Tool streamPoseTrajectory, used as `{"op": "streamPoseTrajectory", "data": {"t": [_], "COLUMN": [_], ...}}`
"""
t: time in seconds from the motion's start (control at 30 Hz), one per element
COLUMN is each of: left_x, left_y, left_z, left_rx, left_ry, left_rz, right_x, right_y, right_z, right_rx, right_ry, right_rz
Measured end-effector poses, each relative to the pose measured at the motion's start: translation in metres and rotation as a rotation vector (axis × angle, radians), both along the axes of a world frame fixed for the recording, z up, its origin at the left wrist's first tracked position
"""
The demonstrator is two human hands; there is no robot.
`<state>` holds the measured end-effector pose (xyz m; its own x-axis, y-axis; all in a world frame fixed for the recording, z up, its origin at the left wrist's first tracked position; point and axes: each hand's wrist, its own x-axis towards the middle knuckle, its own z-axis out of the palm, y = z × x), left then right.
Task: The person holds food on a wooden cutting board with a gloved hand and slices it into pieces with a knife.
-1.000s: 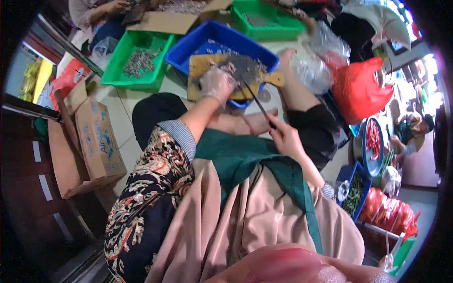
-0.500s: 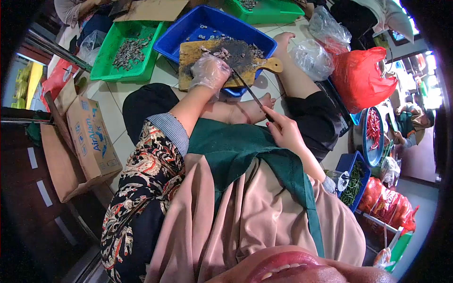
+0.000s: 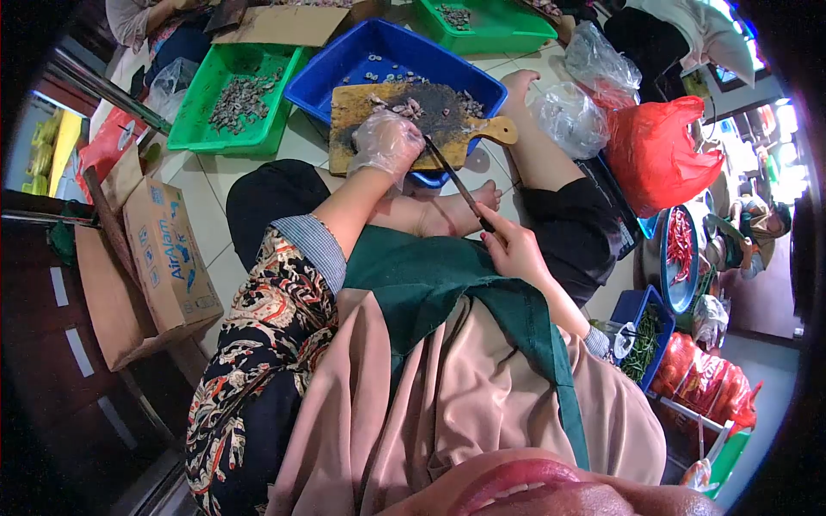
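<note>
My left hand (image 3: 386, 146), in a clear plastic glove, rests closed on the near left part of a wooden cutting board (image 3: 344, 109); what its fingers hold is too small to make out. The fingers of my right hand (image 3: 513, 247) are wrapped round the handle of a long dark knife (image 3: 459, 187), whose tip reaches the board's near edge beside the glove. Small greyish chopped pieces (image 3: 404, 107) lie on the dark-stained board. Under the board is a blue basin (image 3: 331, 68) with a few pale rings in it.
A green tray (image 3: 196, 110) of chopped pieces stands left, another green tray (image 3: 508, 23) at the back. At right are clear plastic bags (image 3: 568, 116), a red bag (image 3: 658, 155) and a basin of red chillies (image 3: 680, 245). A cardboard box (image 3: 176, 258) is at left. Other people sit nearby.
Over the last second the camera view has shifted, then settled. The knife stays in my right hand, its blade now turned more broadly to view. My gloved left hand remains on the board.
</note>
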<state>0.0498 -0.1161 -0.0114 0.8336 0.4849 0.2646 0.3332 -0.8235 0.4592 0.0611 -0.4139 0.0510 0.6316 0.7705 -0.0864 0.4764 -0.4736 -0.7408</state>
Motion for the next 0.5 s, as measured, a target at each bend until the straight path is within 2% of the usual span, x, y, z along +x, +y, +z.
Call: {"op": "streamPoseTrajectory", "data": {"t": [0.07,0.13,0.17,0.23,0.3,0.33,0.5], "left_x": [-0.001,0.000,-0.002,-0.006,0.001,-0.003,-0.002], "left_y": [-0.006,-0.009,-0.007,-0.010,-0.006,-0.003,-0.005], "left_z": [0.011,0.013,0.012,0.019,-0.001,0.003,0.002], "left_rx": [-0.063,-0.008,-0.088,-0.073,-0.129,-0.142,0.011], "left_ry": [0.061,0.104,0.102,0.080,0.060,0.020,0.043], "left_rz": [0.041,0.086,0.075,0.052,0.062,0.049,0.038], "right_x": [0.000,0.002,0.003,0.002,0.005,0.017,0.030], "right_y": [-0.001,0.001,0.000,0.005,0.008,0.008,0.011], "right_z": [-0.013,-0.013,-0.019,-0.013,-0.019,-0.040,-0.052], "right_rx": [0.117,0.083,0.124,0.023,0.002,0.021,0.145], "right_ry": [-0.020,-0.066,-0.096,-0.058,-0.034,-0.083,-0.146], "right_rz": [-0.004,0.018,0.032,-0.005,-0.015,0.021,0.049]}}
